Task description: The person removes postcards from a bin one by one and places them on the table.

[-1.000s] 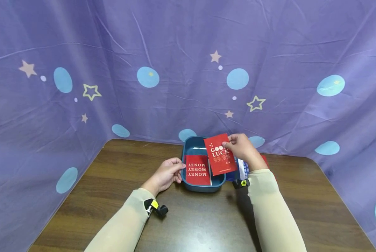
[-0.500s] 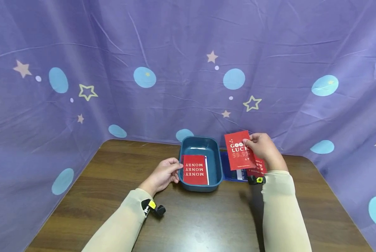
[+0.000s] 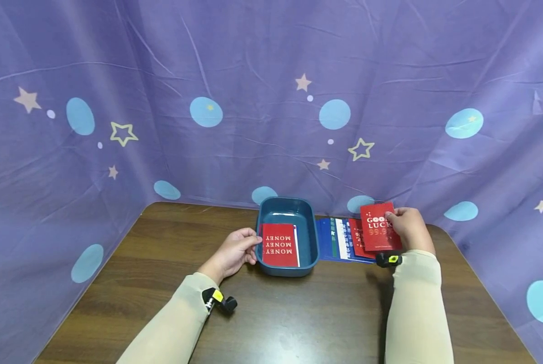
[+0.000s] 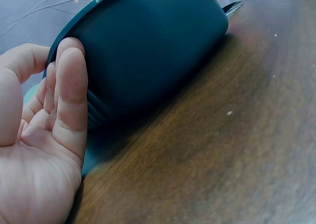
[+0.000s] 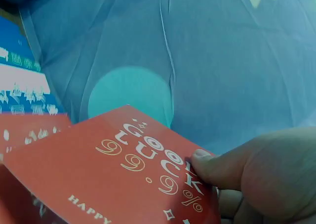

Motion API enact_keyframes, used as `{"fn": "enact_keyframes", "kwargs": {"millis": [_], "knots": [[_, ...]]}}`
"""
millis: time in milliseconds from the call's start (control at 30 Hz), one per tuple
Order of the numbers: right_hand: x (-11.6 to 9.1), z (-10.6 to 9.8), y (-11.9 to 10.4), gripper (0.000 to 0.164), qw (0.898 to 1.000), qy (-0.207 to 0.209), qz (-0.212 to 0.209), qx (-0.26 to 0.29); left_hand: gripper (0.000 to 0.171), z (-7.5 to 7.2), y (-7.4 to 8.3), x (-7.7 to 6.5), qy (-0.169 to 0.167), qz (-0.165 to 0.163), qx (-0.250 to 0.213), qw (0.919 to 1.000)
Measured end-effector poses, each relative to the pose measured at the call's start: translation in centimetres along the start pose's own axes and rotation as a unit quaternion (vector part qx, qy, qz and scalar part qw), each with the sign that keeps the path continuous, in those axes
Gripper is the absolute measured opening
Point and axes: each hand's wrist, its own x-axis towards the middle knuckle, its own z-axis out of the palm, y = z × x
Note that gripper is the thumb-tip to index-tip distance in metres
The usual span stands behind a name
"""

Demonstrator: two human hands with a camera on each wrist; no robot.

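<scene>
My right hand point(image 3: 411, 227) pinches a red card point(image 3: 378, 230) printed "GOOD LUCK 99.9%" by its right edge, thumb on the printed face. The card overlaps a row of fanned cards point(image 3: 339, 240), blue, white and red, lying right of a dark teal plastic box point(image 3: 287, 271). With my left hand point(image 3: 233, 253) I grip the box's left rim, thumb over the edge. The left wrist view shows the fingers point(image 4: 71, 86) against the box's outer wall. Inside the box lies a red "MONEY" card point(image 3: 279, 245), upside down in the head view, over a white-edged one.
A brown wooden table point(image 3: 271, 313) bears everything. Behind it and at both sides hangs a purple curtain point(image 3: 262, 65) with stars and blue dots, close to the table's far edge and the cards.
My right hand has carried the "GOOD LUCK" card from over the box rightward and down onto the far end of the fanned cards. The left hand keeps its grip on the box.
</scene>
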Motion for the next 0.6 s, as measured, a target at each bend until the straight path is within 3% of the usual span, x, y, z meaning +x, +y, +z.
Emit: {"fn": "enact_keyframes", "kwargs": {"millis": [233,433,600], "knots": [[1.1,0.8,2.1,0.043,0.997,-0.070,0.034,-0.007,0.015,0.0,0.0,0.0,0.003,-0.002,-0.004,1.0000],[1.6,2.3,2.6,0.037,0.996,-0.047,0.001,-0.072,0.014,0.0,0.0,0.0,0.004,-0.001,-0.002,1.0000],[1.5,2.9,2.9,0.037,0.991,-0.033,0.005,-0.130,0.013,-0.1,0.1,0.0,0.001,-0.001,-0.003,1.0000]]}}
